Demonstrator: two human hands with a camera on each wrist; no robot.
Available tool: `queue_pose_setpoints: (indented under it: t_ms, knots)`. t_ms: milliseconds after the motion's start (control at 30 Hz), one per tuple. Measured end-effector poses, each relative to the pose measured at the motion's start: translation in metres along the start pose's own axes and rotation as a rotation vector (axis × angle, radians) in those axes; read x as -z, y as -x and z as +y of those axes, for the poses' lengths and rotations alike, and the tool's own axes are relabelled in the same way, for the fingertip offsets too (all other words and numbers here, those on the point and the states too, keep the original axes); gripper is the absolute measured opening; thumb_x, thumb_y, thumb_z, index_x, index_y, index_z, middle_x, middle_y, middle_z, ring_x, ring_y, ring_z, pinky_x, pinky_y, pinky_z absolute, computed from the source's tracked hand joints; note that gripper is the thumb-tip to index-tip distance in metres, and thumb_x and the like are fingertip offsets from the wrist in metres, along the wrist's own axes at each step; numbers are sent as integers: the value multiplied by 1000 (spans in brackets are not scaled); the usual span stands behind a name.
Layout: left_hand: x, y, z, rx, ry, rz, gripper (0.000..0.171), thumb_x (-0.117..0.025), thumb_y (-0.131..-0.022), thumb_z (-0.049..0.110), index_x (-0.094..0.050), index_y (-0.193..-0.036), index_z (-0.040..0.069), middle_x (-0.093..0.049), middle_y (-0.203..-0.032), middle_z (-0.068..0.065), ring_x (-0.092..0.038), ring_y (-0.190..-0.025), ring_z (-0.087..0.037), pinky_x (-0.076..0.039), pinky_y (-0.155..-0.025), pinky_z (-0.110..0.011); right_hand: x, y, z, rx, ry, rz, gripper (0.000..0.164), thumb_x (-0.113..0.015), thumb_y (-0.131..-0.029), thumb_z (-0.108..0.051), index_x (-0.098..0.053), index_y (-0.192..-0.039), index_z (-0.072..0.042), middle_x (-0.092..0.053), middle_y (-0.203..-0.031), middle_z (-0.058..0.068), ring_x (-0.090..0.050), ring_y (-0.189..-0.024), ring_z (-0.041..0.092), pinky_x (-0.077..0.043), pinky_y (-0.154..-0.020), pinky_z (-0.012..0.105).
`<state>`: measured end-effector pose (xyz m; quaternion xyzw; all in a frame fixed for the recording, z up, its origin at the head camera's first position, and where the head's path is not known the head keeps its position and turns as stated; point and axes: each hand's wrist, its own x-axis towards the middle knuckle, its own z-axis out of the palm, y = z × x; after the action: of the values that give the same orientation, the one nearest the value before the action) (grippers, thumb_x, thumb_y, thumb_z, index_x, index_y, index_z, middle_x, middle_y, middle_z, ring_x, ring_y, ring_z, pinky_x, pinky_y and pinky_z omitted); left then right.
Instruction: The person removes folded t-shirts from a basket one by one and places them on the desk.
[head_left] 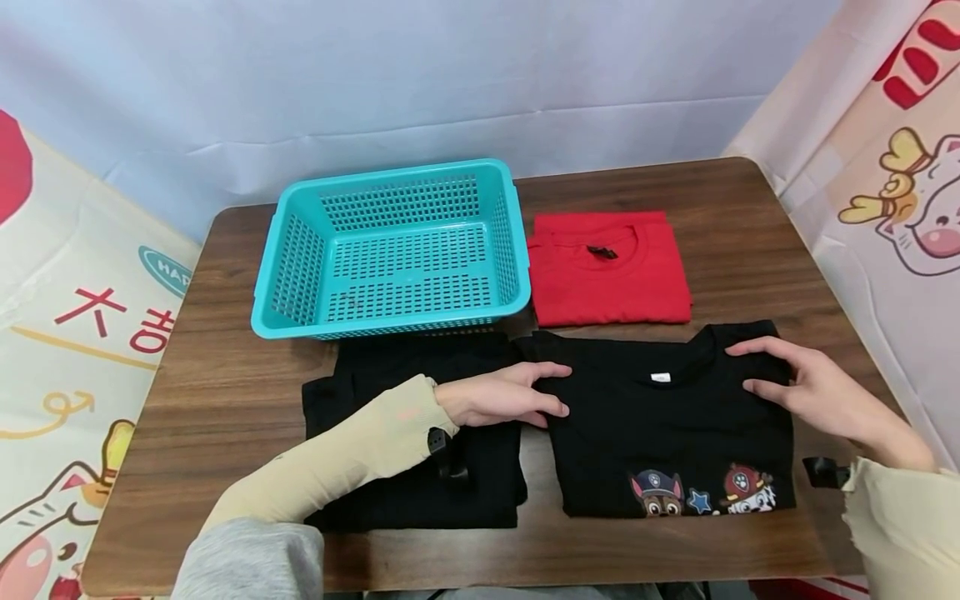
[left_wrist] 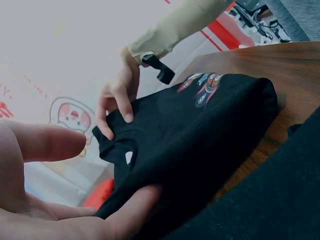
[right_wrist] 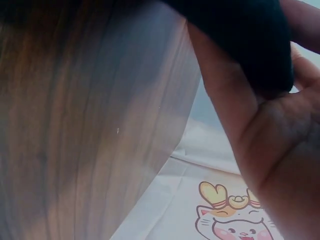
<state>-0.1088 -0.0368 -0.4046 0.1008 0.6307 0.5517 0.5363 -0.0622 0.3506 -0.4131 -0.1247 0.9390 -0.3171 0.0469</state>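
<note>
A folded black T-shirt [head_left: 675, 425] with cartoon dogs printed along its front lies at the right, its white neck label showing. My left hand [head_left: 513, 393] reaches over to its left edge, fingers extended and thumb apart; in the left wrist view a fingertip [left_wrist: 145, 195] touches the cloth. At the upper right corner, my right hand [head_left: 817, 392] rests on the shirt with fingers and thumb spread. The right wrist view shows dark cloth [right_wrist: 250, 40] against that hand, its fingertips partly hidden. Under my left forearm is another folded black garment [head_left: 420, 500].
A turquoise plastic basket [head_left: 517, 233] stands at the back left of the wooden table [head_left: 202, 400]. Beside it lies a folded red T-shirt [head_left: 607, 287], just behind the black one. White curtains [head_left: 450, 75] hang close around the table's back and sides.
</note>
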Motion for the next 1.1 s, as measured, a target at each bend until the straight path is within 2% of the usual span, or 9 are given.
queue_pose_setpoints:
  t_ms: [267, 333, 400, 500, 567, 633, 767, 967, 1100]
  knots:
    - [-2, -1, 0, 17, 22, 6, 67, -58, -93, 8, -26, -152, 8, -37, -145, -6, -53, -116, -16, -44, -106, -39, 0, -4, 1, 3, 15, 0, 43, -72, -81, 1, -63, -119, -16, -46, -109, -37, -45, -90, -12, -32, -71, 7]
    - [-2, -2, 0, 23, 25, 2, 67, -57, -94, 8, -24, -152, 8, -37, -145, -6, -51, -118, -16, -42, -108, -40, 0, -5, 0, 1, 26, -2, 43, -73, -81, 0, -63, -119, -17, -47, -110, -35, -44, -91, -15, -32, -72, 7]
    - [-2, -3, 0, 27, 29, 5, 66, -57, -94, 8, -24, -152, 7, -37, -145, -6, -50, -120, -16, -39, -110, -40, -1, -7, -1, -2, 42, -10, 42, -73, -81, -1, -63, -119, -17, -54, -113, -25, -44, -92, -15, -32, -72, 8]
    - [-3, -5, 0, 30, 32, 11, 65, -56, -95, 8, -25, -152, 7, -36, -146, -6, -48, -124, -17, -37, -112, -41, 0, -10, -3, -21, 71, -44, 41, -72, -82, -4, -63, -120, -17, -63, -116, 1, -44, -90, -13, -32, -71, 9]
    - [-4, -7, 1, 32, 20, 14, 65, -55, -95, 9, -25, -152, 7, -33, -149, -6, -46, -127, -18, -36, -112, -42, 0, -12, -4, -48, 89, -83, 41, -72, -83, -6, -62, -121, -17, -63, -118, 17, -44, -89, -12, -34, -70, 12]
    - [-4, -9, 1, 33, 2, 11, 65, -55, -95, 10, -24, -152, 7, -30, -152, -5, -44, -130, -18, -36, -112, -42, 0, -14, -5, -73, 100, -125, 41, -73, -83, -9, -62, -122, -16, -62, -119, 22, -44, -89, -10, -36, -69, 14]
    - [-5, -10, 0, 36, -16, 3, 65, -54, -96, 11, -23, -153, 8, -26, -155, -5, -42, -133, -18, -37, -112, -41, -2, -17, -5, -87, 114, -180, 42, -73, -83, -11, -61, -123, -13, -61, -119, 25, -45, -89, -8, -39, -69, 17]
    - [-5, -10, -1, 35, 7, -5, 64, -54, -96, 10, -23, -153, 8, -26, -154, -5, -43, -133, -19, -37, -111, -42, -3, -17, -4, -81, 121, -199, 42, -73, -83, -11, -61, -122, -12, -61, -119, 26, -43, -91, -13, -39, -70, 16]
    - [-3, -9, -3, 40, 18, -14, 61, -54, -96, 9, -28, -151, 10, -28, -153, -4, -44, -132, -18, -38, -111, -40, -1, -15, -3, -96, 113, -235, 42, -72, -84, -11, -60, -125, -12, -59, -122, 26, -44, -92, -10, -40, -70, 18]
